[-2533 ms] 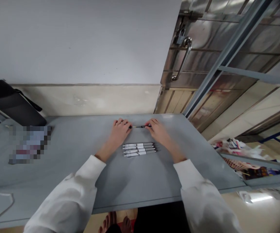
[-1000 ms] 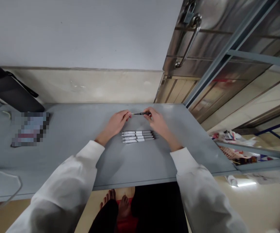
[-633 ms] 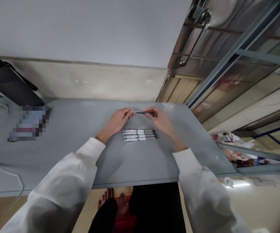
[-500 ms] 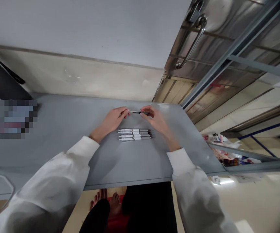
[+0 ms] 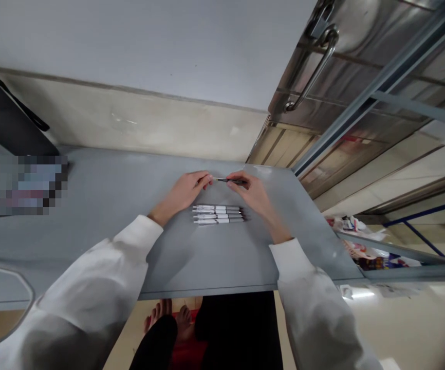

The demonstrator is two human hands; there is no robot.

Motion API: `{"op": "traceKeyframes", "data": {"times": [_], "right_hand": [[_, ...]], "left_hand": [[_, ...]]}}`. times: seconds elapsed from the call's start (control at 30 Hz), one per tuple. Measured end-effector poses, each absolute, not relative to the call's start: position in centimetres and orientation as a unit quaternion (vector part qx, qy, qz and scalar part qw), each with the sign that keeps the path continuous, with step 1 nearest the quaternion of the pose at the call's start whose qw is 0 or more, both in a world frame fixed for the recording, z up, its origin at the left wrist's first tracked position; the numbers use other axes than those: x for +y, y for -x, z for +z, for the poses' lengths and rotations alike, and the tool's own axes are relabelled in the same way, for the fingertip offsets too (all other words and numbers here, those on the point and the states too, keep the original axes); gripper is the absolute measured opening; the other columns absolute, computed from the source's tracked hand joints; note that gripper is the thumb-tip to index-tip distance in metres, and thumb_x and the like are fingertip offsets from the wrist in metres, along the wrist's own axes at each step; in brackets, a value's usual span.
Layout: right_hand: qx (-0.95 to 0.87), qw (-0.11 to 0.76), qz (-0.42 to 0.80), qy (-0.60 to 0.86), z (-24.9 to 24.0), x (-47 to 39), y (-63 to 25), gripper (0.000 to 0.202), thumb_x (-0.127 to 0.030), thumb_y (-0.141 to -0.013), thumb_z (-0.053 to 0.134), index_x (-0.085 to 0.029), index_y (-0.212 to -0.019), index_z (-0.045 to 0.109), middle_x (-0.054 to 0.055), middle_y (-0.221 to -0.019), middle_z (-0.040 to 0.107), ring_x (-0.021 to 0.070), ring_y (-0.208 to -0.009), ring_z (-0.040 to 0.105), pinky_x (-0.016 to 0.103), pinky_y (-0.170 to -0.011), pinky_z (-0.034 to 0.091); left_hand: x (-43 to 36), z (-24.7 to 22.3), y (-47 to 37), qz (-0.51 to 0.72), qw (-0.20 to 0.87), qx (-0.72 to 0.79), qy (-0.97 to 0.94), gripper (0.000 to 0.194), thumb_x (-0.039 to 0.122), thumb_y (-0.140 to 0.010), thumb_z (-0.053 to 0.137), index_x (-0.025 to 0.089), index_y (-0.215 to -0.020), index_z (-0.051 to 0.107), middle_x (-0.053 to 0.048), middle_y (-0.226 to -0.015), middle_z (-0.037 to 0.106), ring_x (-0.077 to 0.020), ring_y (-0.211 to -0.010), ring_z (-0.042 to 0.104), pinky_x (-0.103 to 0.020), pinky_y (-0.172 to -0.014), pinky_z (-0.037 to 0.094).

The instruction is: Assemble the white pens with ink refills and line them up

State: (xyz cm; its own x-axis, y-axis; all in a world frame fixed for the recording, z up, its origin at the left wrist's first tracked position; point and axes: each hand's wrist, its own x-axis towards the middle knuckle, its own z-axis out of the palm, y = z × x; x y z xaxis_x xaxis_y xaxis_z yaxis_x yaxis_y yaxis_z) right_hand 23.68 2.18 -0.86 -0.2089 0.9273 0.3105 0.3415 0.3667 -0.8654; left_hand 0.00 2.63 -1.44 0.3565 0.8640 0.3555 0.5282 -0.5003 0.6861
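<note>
In the head view, both hands meet over the table around a slim pen (image 5: 221, 180) held level. My left hand (image 5: 187, 189) is closed, pinching its left, pale end between thumb and fingers. The fingers of my right hand (image 5: 254, 191) are shut around the dark right end. A short, thin stretch shows between the fingertips; the rest is covered, and whether the parts are joined I cannot tell. Nearer to me, several white-and-silver pens (image 5: 218, 215) lie side by side in a row, dark tips to the right. Neither hand touches them.
The grey table (image 5: 226, 262) runs along a pale wall. At the left are a black case (image 5: 14, 115) with a strap and a blurred-out device (image 5: 33, 185). A cable (image 5: 24, 282) crosses the left front edge. To the right, a metal frame (image 5: 346, 115) rises beside shelved goods.
The view has turned slightly, so most things appear a little farther right. Both hands keep their hold on the pen, with the gap between their fingertips slightly narrower. The row of pens is unchanged.
</note>
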Motion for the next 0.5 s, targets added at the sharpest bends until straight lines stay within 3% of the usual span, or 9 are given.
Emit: {"op": "traceKeyframes", "data": {"times": [0.07, 0.2, 0.37, 0.5], "right_hand": [[-0.696, 0.446, 0.334, 0.452, -0.89, 2.21, -23.57, 0.018, -0.039, -0.088, 0.078, -0.026, -0.100, 0.076, 0.004, -0.109, 0.079, 0.0236, -0.104, 0.074, 0.039, -0.098, 0.057], [-0.669, 0.439, 0.369, 0.473, -0.99, 2.28, -23.38, 0.021, -0.045, -0.090, 0.074, -0.025, -0.094, 0.078, 0.005, -0.091, 0.080, 0.0245, -0.090, 0.075, 0.043, -0.092, 0.061], [-0.681, 0.465, 0.347, 0.447, -0.95, 2.33, -23.32, 0.021, -0.040, -0.084, 0.080, -0.025, -0.098, 0.077, 0.005, -0.104, 0.080, 0.0241, -0.101, 0.075, 0.042, -0.100, 0.058], [-0.656, 0.459, 0.377, 0.465, -0.92, 2.40, -23.45, 0.026, -0.049, -0.091, 0.071, -0.024, -0.094, 0.076, 0.005, -0.087, 0.079, 0.0231, -0.081, 0.074, 0.044, -0.087, 0.062]], "left_hand": [[2.70, -1.51, 0.07, 0.358, 0.234, 0.444, -0.787, 0.040, 0.043, -0.110, 0.042, 0.021, -0.089, 0.068, -0.002, -0.081, 0.070, -0.0191, -0.073, 0.061, -0.030, -0.070, 0.042], [2.75, -1.41, 0.15, 0.350, 0.245, 0.441, -0.789, 0.039, 0.042, -0.110, 0.042, 0.021, -0.092, 0.069, -0.001, -0.079, 0.068, -0.0177, -0.070, 0.059, -0.029, -0.071, 0.042], [2.83, -1.29, 0.16, 0.348, 0.250, 0.437, -0.791, 0.040, 0.042, -0.110, 0.041, 0.021, -0.092, 0.070, -0.001, -0.081, 0.068, -0.0174, -0.072, 0.060, -0.028, -0.075, 0.044], [2.89, -1.35, 0.22, 0.350, 0.254, 0.435, -0.790, 0.041, 0.043, -0.110, 0.041, 0.021, -0.091, 0.070, -0.001, -0.082, 0.068, -0.0181, -0.074, 0.060, -0.029, -0.077, 0.045]]}}
